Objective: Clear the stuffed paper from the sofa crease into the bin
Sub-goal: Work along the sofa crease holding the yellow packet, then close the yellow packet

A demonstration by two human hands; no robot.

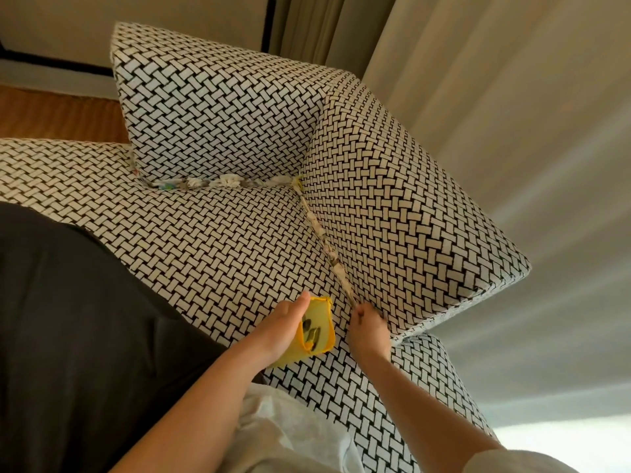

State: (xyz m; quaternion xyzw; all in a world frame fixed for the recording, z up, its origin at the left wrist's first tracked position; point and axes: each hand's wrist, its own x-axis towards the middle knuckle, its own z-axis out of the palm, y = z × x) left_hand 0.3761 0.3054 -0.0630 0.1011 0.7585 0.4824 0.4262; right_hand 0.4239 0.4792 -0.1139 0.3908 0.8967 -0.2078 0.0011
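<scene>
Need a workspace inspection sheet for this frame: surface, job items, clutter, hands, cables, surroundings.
Surface: black-and-white woven-pattern sofa, seat plus upright cushions.
Job's things: crumpled white paper stuffed along both creases; small yellow bin with dark bits inside.
Clutter: dark cloth lying over the seat, left; white fabric at the bottom edge.
Hands: left hand grips the bin; right hand appears to pinch the paper's near end.
Cables: nothing seen.
Surroundings: beige curtains; wooden floor.
</scene>
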